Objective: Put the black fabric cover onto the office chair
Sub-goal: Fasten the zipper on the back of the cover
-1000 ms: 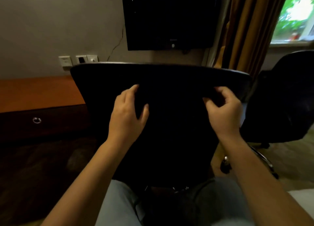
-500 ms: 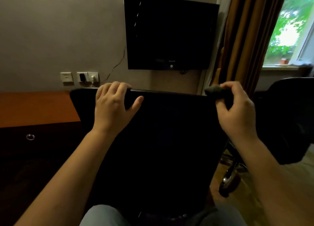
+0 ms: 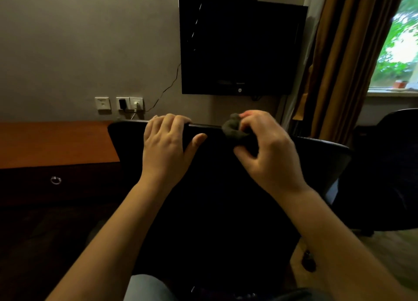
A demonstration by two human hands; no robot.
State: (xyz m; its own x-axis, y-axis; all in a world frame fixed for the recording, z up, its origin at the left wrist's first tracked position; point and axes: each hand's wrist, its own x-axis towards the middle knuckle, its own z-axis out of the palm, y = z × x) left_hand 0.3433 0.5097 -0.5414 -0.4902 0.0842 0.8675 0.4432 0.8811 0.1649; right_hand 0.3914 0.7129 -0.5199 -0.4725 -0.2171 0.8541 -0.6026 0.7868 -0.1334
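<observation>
The office chair's black backrest (image 3: 221,199) stands right in front of me, seen from behind, its top edge level with my hands. My left hand (image 3: 168,146) grips that top edge left of centre, fingers curled over it and thumb against the back face. My right hand (image 3: 264,149) pinches a bunched fold of the black fabric cover (image 3: 233,131) at the top edge, right of centre. The dark cloth and the dark backrest merge, so I cannot tell how far the cover reaches down.
A wooden desk (image 3: 56,142) with a ring-pull drawer sits at the left. A wall-mounted TV (image 3: 242,45) hangs straight ahead above wall sockets (image 3: 130,103). A second dark chair (image 3: 389,165) stands at the right by brown curtains (image 3: 343,58) and a window.
Both hands rose from the backrest's face to its top edge. My right hand has since shifted left towards centre, carrying the bunched fabric; my left hand stays gripping the edge.
</observation>
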